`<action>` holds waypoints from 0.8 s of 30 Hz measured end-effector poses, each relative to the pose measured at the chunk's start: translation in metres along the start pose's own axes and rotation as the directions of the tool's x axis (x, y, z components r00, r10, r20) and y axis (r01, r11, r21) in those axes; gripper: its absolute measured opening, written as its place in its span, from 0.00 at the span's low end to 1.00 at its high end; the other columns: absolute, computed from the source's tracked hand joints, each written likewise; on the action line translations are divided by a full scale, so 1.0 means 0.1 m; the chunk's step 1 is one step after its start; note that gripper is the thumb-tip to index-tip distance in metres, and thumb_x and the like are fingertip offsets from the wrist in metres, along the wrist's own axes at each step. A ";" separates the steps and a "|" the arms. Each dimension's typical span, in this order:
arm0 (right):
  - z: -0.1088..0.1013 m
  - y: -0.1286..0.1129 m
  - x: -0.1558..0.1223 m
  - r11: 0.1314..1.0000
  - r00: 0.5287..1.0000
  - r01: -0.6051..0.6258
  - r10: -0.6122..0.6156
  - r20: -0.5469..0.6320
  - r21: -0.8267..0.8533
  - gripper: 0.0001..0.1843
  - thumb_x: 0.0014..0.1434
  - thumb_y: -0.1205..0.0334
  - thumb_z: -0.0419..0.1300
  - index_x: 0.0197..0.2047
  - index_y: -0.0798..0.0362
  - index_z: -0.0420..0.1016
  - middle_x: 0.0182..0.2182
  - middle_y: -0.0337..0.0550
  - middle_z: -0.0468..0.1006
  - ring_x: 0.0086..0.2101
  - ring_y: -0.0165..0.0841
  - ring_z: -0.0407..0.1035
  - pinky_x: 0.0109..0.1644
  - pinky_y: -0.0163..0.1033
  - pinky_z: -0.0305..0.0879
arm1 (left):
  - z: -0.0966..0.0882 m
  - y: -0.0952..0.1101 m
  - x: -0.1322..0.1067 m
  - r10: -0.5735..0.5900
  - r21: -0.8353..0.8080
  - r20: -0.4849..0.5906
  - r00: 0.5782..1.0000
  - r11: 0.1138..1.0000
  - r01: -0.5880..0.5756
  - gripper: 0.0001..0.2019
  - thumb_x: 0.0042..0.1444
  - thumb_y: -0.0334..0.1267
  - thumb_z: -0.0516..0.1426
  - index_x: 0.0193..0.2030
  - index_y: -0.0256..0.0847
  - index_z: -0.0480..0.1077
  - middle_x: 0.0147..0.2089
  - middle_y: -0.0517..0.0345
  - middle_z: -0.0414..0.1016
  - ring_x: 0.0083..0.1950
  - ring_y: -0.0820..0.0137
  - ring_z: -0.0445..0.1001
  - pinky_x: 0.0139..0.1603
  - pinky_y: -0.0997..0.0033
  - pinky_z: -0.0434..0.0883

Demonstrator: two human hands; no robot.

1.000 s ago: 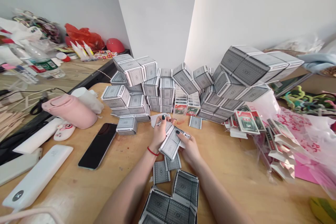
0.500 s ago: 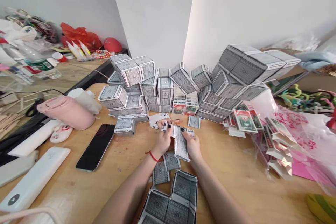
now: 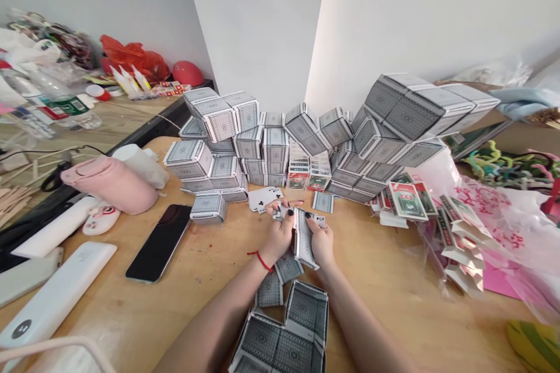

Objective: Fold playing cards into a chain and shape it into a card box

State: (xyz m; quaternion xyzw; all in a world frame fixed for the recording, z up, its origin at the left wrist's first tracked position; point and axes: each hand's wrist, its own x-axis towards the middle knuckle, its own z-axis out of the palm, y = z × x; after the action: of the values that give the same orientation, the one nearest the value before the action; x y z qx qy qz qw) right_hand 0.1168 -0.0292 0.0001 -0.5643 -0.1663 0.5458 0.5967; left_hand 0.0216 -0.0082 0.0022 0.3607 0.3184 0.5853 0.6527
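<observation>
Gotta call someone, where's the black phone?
Head view, left side: the black phone lies on the table between the white power bank and a patterned block.

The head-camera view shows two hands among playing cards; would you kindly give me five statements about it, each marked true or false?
1. The left hand and right hand both hold the folded, grey-and-white patterned card piece. True.
2. The thin red cord bracelet is on the right wrist. False: it is on the left wrist.
3. The black-screened rectangular phone lies on the light-brown wooden table. True.
4. The white playing cards just beyond the left hand lie face down. False: they lie face up, showing black club marks.
5. Grey-patterned box-shaped card blocks are stacked beyond the hands. True.
</observation>
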 end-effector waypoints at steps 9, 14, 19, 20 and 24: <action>-0.08 -0.07 0.11 0.998 0.988 0.064 -0.065 0.142 0.011 0.16 0.38 0.54 0.66 0.27 0.54 0.68 0.22 0.37 0.72 0.22 0.29 0.65 0.25 0.34 0.61 | 0.00 0.19 0.05 0.077 -0.152 0.032 0.997 0.986 -0.071 0.05 0.52 0.36 0.55 0.31 0.41 0.61 0.39 0.58 0.70 0.48 0.65 0.70 0.54 0.59 0.61; -0.13 -0.10 0.12 0.993 0.936 0.038 0.003 0.351 -0.108 0.16 0.44 0.51 0.63 0.30 0.53 0.67 0.21 0.36 0.69 0.21 0.29 0.62 0.23 0.34 0.58 | -0.17 0.30 0.17 0.022 -0.301 0.019 1.000 0.954 -0.015 0.08 0.47 0.38 0.57 0.33 0.38 0.65 0.39 0.54 0.72 0.48 0.60 0.70 0.53 0.55 0.62; -0.14 -0.12 0.13 0.874 0.885 0.409 -0.312 0.345 -0.261 0.12 0.48 0.54 0.60 0.32 0.53 0.67 0.23 0.35 0.68 0.25 0.28 0.61 0.29 0.33 0.58 | -0.26 0.32 0.27 -0.041 0.103 -0.042 0.998 0.994 0.045 0.10 0.48 0.41 0.56 0.35 0.37 0.69 0.36 0.53 0.74 0.42 0.63 0.72 0.47 0.61 0.65; -0.14 -0.12 0.13 0.845 0.872 0.452 -0.351 0.341 -0.285 0.12 0.49 0.54 0.59 0.33 0.53 0.67 0.24 0.36 0.68 0.25 0.28 0.61 0.30 0.33 0.58 | -0.26 0.30 0.27 -0.005 0.267 -0.060 0.998 0.963 0.021 0.09 0.47 0.40 0.56 0.34 0.37 0.69 0.35 0.54 0.74 0.41 0.65 0.72 0.45 0.64 0.65; -0.13 -0.13 0.11 0.804 0.863 0.495 -0.410 0.296 -0.329 0.13 0.51 0.54 0.56 0.37 0.52 0.65 0.25 0.36 0.68 0.24 0.29 0.60 0.28 0.33 0.58 | -0.26 0.24 0.23 0.001 0.627 -0.036 0.999 0.778 0.022 0.08 0.51 0.42 0.54 0.34 0.41 0.66 0.19 0.65 0.65 0.22 0.72 0.66 0.27 0.72 0.63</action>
State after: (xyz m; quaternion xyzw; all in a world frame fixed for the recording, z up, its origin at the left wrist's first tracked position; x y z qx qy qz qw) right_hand 0.1373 -0.0235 0.0024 -0.5553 -0.4650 0.3983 0.5627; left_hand -0.0101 0.0183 0.0083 0.5456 0.5080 0.4484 0.4932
